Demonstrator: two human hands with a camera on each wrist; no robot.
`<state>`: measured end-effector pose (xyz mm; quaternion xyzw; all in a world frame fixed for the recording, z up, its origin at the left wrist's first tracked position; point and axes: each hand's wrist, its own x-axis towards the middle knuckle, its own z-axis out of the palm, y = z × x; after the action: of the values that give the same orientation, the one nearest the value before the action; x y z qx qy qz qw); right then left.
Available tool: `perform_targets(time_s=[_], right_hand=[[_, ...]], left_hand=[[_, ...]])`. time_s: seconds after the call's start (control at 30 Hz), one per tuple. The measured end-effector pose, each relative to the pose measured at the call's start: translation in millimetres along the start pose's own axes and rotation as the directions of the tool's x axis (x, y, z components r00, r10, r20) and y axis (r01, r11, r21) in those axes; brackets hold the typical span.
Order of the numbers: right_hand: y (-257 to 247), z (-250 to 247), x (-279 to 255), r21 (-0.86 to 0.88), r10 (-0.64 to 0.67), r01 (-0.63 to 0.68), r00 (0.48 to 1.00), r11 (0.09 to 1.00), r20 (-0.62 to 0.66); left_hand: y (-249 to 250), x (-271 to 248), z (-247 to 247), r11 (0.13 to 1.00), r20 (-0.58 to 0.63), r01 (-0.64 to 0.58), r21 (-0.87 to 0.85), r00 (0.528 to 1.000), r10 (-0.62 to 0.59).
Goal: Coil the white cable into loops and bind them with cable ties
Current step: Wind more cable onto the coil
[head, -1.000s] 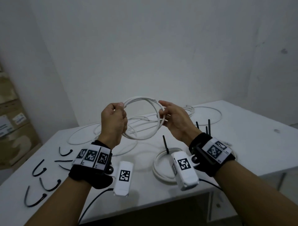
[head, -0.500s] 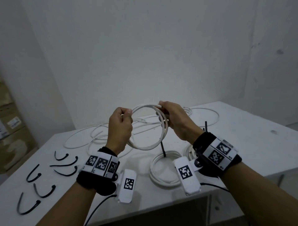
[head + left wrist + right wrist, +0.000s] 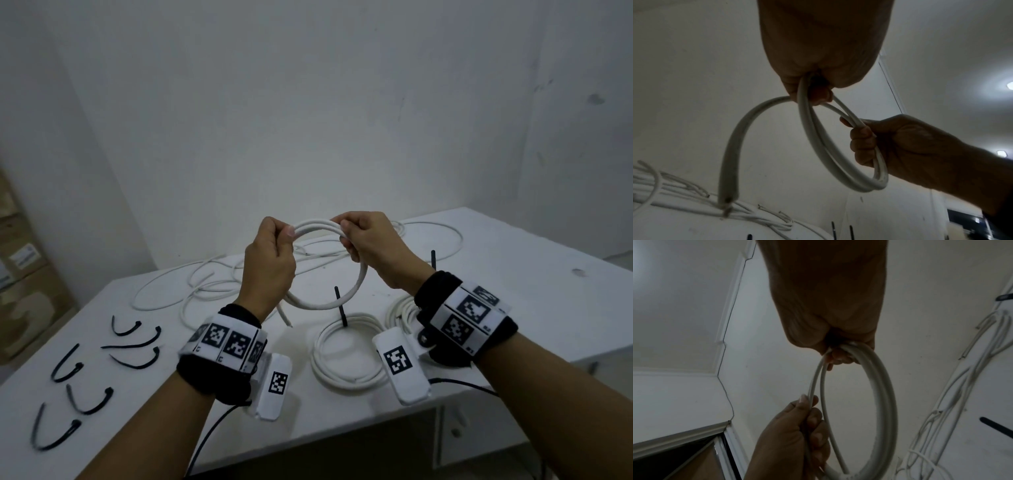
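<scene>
I hold a white cable coil [image 3: 346, 294] of a few loops in the air above the table. My left hand [image 3: 270, 260] grips its left side, thumb pressed on the top arc. My right hand [image 3: 366, 240] curls round the upper right of the loops. The left wrist view shows the loops [image 3: 838, 162] running from my left hand [image 3: 818, 91] to my right hand [image 3: 865, 142], and a cut cable end [image 3: 727, 198] hanging down. In the right wrist view the coil [image 3: 884, 402] hangs from my right hand [image 3: 840, 353], with the left hand [image 3: 801, 426] gripping below.
On the white table [image 3: 513, 308] lie two finished coils [image 3: 346, 356] [image 3: 400, 311] bound with upright black ties [image 3: 340, 308]. Loose white cables [image 3: 205, 287] sprawl at the back. Several black cable ties [image 3: 137, 346] lie at the left. Cardboard boxes [image 3: 20, 274] stand beyond the table's left edge.
Both hands rose slightly and came closer together on the coil's top arc. The right hand went from a fingertip hold to a full grip round the loops.
</scene>
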<state>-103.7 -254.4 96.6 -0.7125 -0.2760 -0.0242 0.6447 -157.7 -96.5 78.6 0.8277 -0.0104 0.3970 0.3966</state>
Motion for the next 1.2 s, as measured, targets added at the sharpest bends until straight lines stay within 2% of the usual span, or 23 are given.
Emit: perform_targets(time_s=[0.1,0.17,0.2,0.27,0.3,0.37,0.47,0.53,0.63,0.83,0.9,0.97,1.03,1.1,1.13,1.2], right_hand=[[4,-3,1,-0.001,-0.020,0.020,1.000,1.000,0.008],[5,-6,2,0.029,-0.025,0.025,0.999,0.999,0.025],[5,-7,3,0.040,-0.031,0.030,0.999,0.999,0.030],[5,-8,4,0.045,-0.049,0.047,0.998,0.998,0.039],[5,-7,5,0.043,-0.059,0.057,0.997,0.997,0.042],[4,-7,7,0.040,-0.071,0.069,0.997,0.997,0.042],[4,-3,9,0.028,-0.094,0.093,0.995,0.995,0.038],[4,0,8,0.030,-0.106,0.104,0.993,0.994,0.054],[2,2,5,0.008,-0.057,0.057,0.990,0.998,0.132],[-18,15,8,-0.187,0.038,0.024,0.946,0.982,0.321],[-21,24,11,-0.321,0.044,0.078,0.933,0.944,0.358],[-20,33,12,-0.494,0.021,0.179,0.928,0.851,0.373],[-17,38,13,-0.555,-0.034,0.225,0.942,0.801,0.333],[-17,37,15,-0.563,-0.069,0.213,0.961,0.798,0.266],[-17,36,17,-0.571,-0.081,0.202,0.970,0.796,0.230],[-17,34,20,-0.582,-0.103,0.186,0.980,0.792,0.172]], left_hand=[[-3,-2,-2,0.949,-0.019,-0.197,0.246,0.978,0.208],[-5,0,-5,0.920,0.021,-0.250,0.303,0.966,0.256],[-4,0,-6,0.948,0.069,-0.212,0.238,0.977,0.201],[5,1,-8,0.998,0.201,0.028,-0.056,0.980,-0.016],[11,1,-9,0.967,0.258,0.161,-0.198,0.960,-0.107],[20,2,-12,0.870,0.330,0.345,-0.353,0.916,-0.230],[25,7,-11,0.775,0.385,0.454,-0.439,0.875,-0.294],[22,9,-11,0.788,0.357,0.441,-0.430,0.884,-0.301],[18,9,-16,0.834,0.323,0.403,-0.377,0.901,-0.290],[17,7,-28,0.888,0.380,0.409,-0.210,0.871,-0.311],[17,8,-30,0.878,0.382,0.436,-0.195,0.859,-0.342],[17,10,-34,0.863,0.371,0.457,-0.216,0.856,-0.360],[17,11,-38,0.831,0.374,0.479,-0.284,0.853,-0.365],[13,9,-40,0.816,0.355,0.454,-0.357,0.874,-0.330],[9,7,-41,0.853,0.308,0.398,-0.338,0.903,-0.300],[-1,0,-44,0.965,0.150,0.220,-0.142,0.969,-0.198]])
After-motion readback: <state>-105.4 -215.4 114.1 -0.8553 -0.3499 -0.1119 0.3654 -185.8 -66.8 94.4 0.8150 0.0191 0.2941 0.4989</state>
